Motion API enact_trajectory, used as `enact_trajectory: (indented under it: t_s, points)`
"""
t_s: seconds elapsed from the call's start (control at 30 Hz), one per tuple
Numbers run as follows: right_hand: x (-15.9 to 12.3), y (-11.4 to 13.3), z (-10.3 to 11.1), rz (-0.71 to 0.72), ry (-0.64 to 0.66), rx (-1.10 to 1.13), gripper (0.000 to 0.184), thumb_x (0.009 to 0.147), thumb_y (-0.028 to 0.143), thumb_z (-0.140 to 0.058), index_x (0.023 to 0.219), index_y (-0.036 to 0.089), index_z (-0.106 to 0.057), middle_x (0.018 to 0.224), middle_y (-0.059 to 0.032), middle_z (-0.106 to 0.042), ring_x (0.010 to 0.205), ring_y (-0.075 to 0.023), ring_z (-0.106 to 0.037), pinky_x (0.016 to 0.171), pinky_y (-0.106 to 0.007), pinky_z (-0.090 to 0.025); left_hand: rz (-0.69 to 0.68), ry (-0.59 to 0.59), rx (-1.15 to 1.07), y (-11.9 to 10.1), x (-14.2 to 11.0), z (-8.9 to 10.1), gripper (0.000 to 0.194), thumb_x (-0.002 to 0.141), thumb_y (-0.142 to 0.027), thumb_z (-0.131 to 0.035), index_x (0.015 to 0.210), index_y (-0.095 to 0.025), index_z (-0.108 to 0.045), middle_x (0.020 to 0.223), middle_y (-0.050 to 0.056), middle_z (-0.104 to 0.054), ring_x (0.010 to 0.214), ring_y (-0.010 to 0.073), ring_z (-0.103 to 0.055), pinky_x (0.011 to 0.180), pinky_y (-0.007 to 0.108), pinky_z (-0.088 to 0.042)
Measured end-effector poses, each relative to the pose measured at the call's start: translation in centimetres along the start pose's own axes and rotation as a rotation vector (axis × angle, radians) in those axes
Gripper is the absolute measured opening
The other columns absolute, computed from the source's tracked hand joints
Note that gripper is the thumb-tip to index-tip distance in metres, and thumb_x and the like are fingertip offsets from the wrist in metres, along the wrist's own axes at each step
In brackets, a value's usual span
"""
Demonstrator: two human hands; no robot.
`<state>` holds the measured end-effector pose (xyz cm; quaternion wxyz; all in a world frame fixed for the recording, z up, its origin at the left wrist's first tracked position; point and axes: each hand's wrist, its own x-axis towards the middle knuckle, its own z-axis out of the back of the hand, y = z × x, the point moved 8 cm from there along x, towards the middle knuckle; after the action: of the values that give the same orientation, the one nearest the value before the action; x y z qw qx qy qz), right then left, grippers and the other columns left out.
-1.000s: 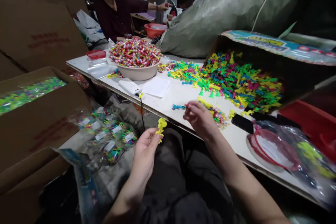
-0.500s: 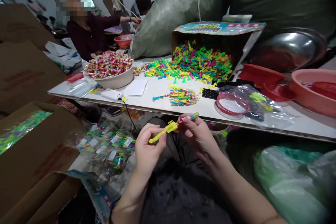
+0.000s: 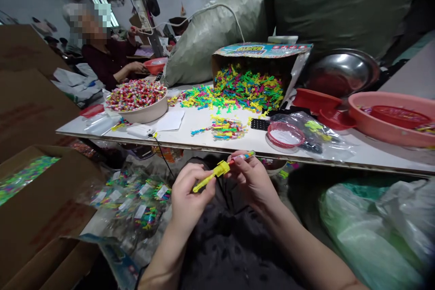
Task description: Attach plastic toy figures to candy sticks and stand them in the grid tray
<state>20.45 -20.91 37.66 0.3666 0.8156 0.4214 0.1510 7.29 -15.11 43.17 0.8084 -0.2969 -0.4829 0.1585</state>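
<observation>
My left hand (image 3: 190, 192) pinches a yellow plastic toy figure (image 3: 221, 169) by its narrow end, above my lap. My right hand (image 3: 253, 179) is closed on a small multicoloured tube (image 3: 246, 156), with its near end at the wide end of the yellow figure. How far the tube reaches into the figure I cannot tell. Beyond my hands on the white table (image 3: 170, 139) lies a small pile of figures with tubes (image 3: 227, 129). Behind it, loose coloured plastic figures (image 3: 251, 88) spill from a cardboard box (image 3: 217, 63) on its side.
A cream basin (image 3: 149, 111) heaped with small wrapped tubes (image 3: 136, 94) stands at the table's left. To the right are a red-rimmed round container (image 3: 285, 136), a clear bag (image 3: 329, 138) and a pink basin (image 3: 380, 122). Filled bags (image 3: 136, 195) lie low on the left. A co-worker (image 3: 105, 56) sits across.
The tube and the yellow figure stay end to end in my hands, with little movement. My view has shifted slightly. The co-worker's outstretched arm has drawn back, and a hand is now near a red bowl.
</observation>
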Motion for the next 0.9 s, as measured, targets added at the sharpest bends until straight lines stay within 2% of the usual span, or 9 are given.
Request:
enact_trajectory:
  t_s: [0.27, 0.53, 0.9]
  points:
    - [0.6, -0.1, 0.4, 0.047, -0.006, -0.037, 0.024, 0.057, 0.031, -0.078, 0.072, 0.019, -0.064, 0.065, 0.0007, -0.061, 0.059, -0.0113, -0.057, 0.052, -0.023, -0.051, -0.022, 0.092, 0.017, 0.5, 0.2, -0.3, 0.004, 0.076, -0.017, -0.059, 0.079, -0.018, -0.062, 0.075, 0.002, -0.059, 0.078, 0.013, -0.056, 0.068, 0.023, -0.044]
    - [1.1, -0.3, 1.0, 0.064, 0.03, -0.232, 0.021, 0.06, 0.028, -0.077, 0.074, 0.019, -0.066, 0.067, 0.0017, -0.061, 0.061, -0.0103, -0.057, 0.062, -0.022, -0.049, -0.069, 0.075, 0.061, 1.2, 0.5, 0.1, 0.008, 0.078, -0.019, -0.058, 0.083, -0.018, -0.064, 0.076, 0.002, -0.062, 0.085, 0.014, -0.058, 0.08, 0.028, -0.048]
    - [1.2, -1.3, 1.5, 0.074, -0.023, -0.267, 0.022, 0.061, 0.03, -0.076, 0.077, 0.019, -0.065, 0.069, 0.0014, -0.061, 0.062, -0.0126, -0.057, 0.062, -0.026, -0.048, -0.088, 0.03, -0.018, 2.3, 0.1, -0.3, 0.007, 0.076, -0.018, -0.06, 0.082, -0.017, -0.063, 0.073, -0.001, -0.062, 0.071, 0.009, -0.057, 0.093, 0.038, -0.046]
